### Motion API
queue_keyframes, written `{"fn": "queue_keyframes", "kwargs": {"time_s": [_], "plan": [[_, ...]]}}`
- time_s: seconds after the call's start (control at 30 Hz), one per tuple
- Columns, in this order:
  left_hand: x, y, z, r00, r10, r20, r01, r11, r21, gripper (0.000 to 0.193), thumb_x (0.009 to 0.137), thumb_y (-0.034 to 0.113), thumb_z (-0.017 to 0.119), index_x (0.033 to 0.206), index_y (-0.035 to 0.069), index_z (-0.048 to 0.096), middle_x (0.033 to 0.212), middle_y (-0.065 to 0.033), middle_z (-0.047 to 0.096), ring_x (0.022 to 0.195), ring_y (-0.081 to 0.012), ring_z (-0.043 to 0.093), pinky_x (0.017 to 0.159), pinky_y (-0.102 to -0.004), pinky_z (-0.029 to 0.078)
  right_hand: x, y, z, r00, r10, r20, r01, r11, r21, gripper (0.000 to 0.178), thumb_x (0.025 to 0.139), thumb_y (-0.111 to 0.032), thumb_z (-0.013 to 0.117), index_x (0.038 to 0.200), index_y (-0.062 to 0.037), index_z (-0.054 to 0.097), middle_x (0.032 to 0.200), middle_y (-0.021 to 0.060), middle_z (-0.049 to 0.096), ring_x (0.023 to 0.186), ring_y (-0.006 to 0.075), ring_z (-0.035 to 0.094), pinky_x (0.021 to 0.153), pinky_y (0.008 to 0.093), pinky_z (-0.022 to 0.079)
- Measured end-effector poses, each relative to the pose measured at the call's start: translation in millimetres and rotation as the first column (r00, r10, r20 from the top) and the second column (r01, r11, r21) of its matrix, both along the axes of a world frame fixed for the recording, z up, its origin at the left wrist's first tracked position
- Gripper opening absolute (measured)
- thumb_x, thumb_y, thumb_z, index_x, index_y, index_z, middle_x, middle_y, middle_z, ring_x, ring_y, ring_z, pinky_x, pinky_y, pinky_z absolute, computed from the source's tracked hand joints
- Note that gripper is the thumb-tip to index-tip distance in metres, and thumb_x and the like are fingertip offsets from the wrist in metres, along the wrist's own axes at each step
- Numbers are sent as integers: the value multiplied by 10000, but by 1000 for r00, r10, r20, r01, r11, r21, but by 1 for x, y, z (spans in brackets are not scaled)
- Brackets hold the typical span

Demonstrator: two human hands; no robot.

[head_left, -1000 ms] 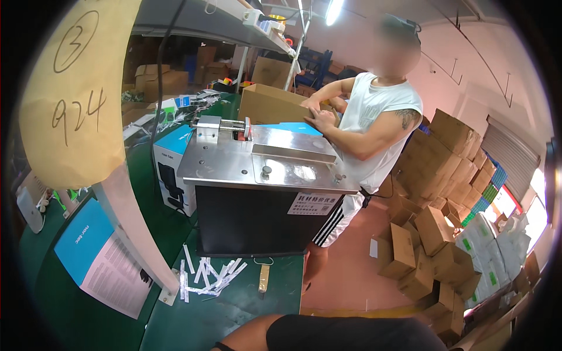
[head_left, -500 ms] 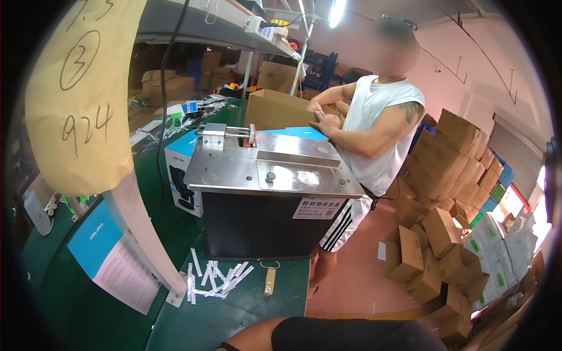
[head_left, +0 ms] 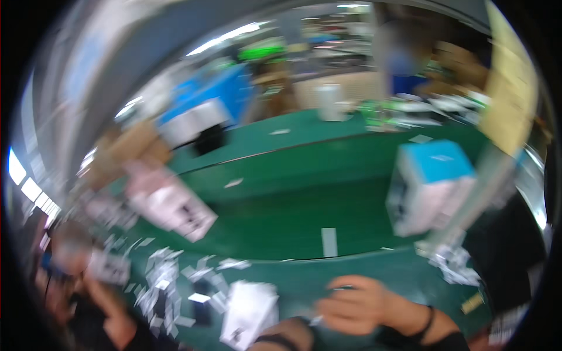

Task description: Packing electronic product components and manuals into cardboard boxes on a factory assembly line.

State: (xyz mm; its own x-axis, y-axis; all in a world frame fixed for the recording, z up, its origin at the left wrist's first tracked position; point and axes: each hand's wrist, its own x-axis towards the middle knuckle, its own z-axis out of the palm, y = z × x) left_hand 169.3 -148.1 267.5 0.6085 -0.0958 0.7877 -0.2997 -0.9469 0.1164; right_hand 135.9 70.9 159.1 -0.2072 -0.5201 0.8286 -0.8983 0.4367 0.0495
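Observation:
My right hand (head_left: 357, 305) is over the near part of the green bench, its fingers curled. A small whitish tip shows by its fingertips, but blur hides what it belongs to. A dark band circles that wrist. At the lower edge a bit of my other forearm (head_left: 290, 334) shows with a dark band, its hand out of the picture. Just left of it lies a white printed box or packet (head_left: 249, 313). Farther left, small white strips (head_left: 164, 281) are heaped on the bench (head_left: 298, 286).
A blue-topped white box (head_left: 436, 187) stands to the right by a slanted post (head_left: 468, 205). A pinkish-white box (head_left: 172, 205) stands at left. Another person (head_left: 93, 286) sits at lower left holding a white box. Blue and brown cartons are stacked behind.
My view has swung left, from the metal-topped machine and the standing person to the long bench. My right hand has come into view. The picture is now blurred.

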Motion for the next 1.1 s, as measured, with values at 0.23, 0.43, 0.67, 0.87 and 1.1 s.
{"fn": "queue_keyframes", "kwargs": {"time_s": [0.23, 0.43, 0.67, 0.87, 1.1], "plan": [[23, -5, -16, 992, 124, -12, -125, 982, -141, 113, 946, 189, 546, 913, 90, 589, 934, -69, 520, 976, -224, 534, 852, -357, 452, 10, -16, 25, 1000, -11, 8, 11, 999, -37, 103, 720, -39, 633, 790, -48, 708, 851, 55, 682, 593, 184, 590, 716, 354, 545], [18, 2, -13, 976, 188, 111, -171, 974, -149, 182, 972, 230, 521, 893, 81, 590, 898, -88, 516, 910, -241, 530, 805, -386, 441, 14, -14, 41, 997, 1, 73, 1, 1000, -23, 107, 771, 83, 620, 851, 42, 678, 849, 155, 661, 730, 291, 664, 741, 455, 578], [11, 8, -10, 961, 195, 197, -168, 975, -145, 264, 1002, 277, 491, 870, 71, 590, 856, -110, 511, 833, -260, 524, 749, -420, 427, 13, -16, 42, 998, 4, 62, -3, 1000, -15, 106, 766, 82, 608, 835, 45, 678, 859, 164, 665, 751, 312, 668, 738, 457, 576], [8, 11, -8, 945, 200, 259, -171, 977, -131, 335, 1027, 318, 465, 851, 62, 590, 820, -129, 507, 767, -277, 519, 701, -448, 415, 15, -27, 25, 982, 116, 147, -120, 993, 20, 137, 735, 54, 635, 866, 30, 664, 882, 144, 651, 772, 327, 653, 726, 456, 551], [11, 22, -16, 968, 82, 237, -68, 996, -66, 419, 1057, 366, 435, 828, 52, 591, 779, -151, 502, 690, -297, 514, 646, -482, 402, 14, -37, -64, 896, 198, 397, -223, 975, 16, 177, 765, -86, 698, 918, 4, 697, 927, 163, 679, 826, 362, 665, 757, 454, 547]]}}
